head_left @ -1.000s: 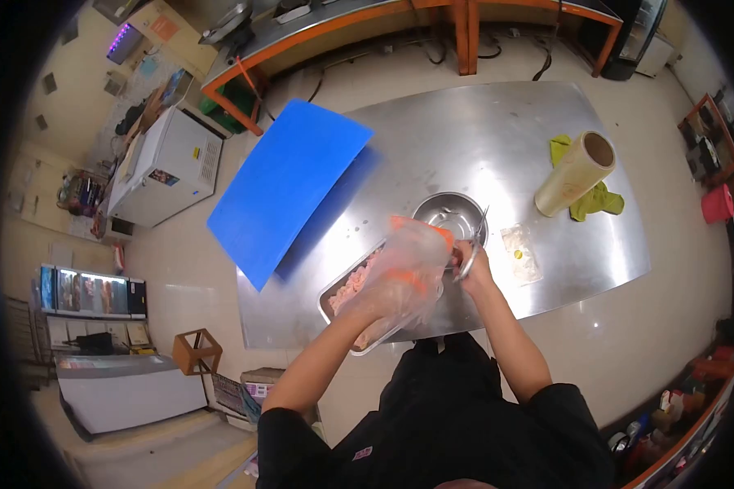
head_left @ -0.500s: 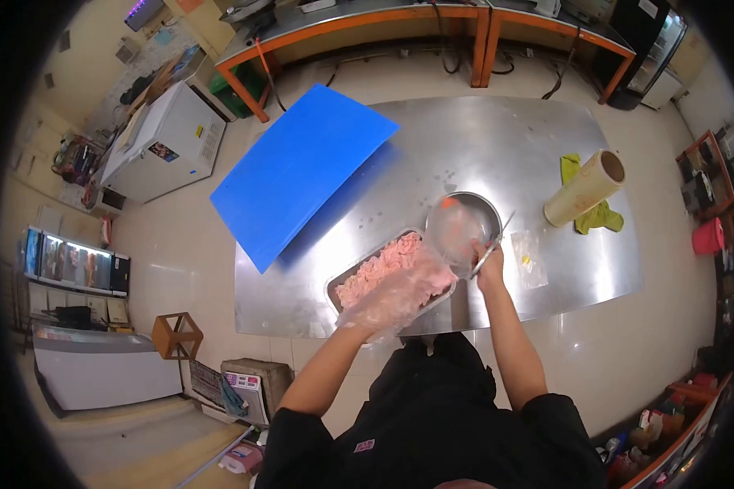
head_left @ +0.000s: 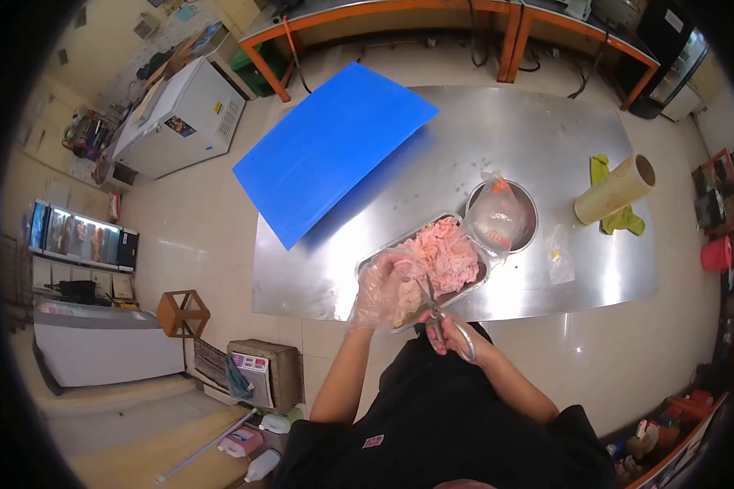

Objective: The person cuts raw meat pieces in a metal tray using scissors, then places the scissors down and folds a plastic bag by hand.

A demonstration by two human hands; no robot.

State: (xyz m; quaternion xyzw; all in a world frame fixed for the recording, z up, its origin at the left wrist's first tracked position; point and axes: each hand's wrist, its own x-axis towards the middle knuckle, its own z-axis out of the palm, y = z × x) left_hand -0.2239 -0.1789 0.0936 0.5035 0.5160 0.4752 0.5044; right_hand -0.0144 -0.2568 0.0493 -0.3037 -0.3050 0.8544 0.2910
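My left hand (head_left: 381, 281), in a clear plastic glove, is closed on pale pink raw meat at the left end of a metal tray (head_left: 487, 275); the film blurs its fingertips. A heap of raw meat (head_left: 444, 254) fills much of the tray. My bare right hand (head_left: 453, 332) grips metal scissors (head_left: 435, 311) at the tray's near edge, blades pointing up towards my left hand. Behind the tray's right end stands a round steel bowl (head_left: 532, 218) with a clear plastic bag (head_left: 497, 218) lying in it and over its rim.
On the steel table (head_left: 514, 122) a large blue board (head_left: 334, 151) lies at the left, overhanging the edge. At the right are a roll of cling film (head_left: 616, 189), a green cloth (head_left: 624, 220) and a small clear packet (head_left: 559, 259). A white chest freezer (head_left: 183, 122) stands beyond.
My right hand has left the bowl and brought the scissors down to the tray. The bag now rests in the bowl. My left hand has drawn back to the tray's left end, uncovering the meat.
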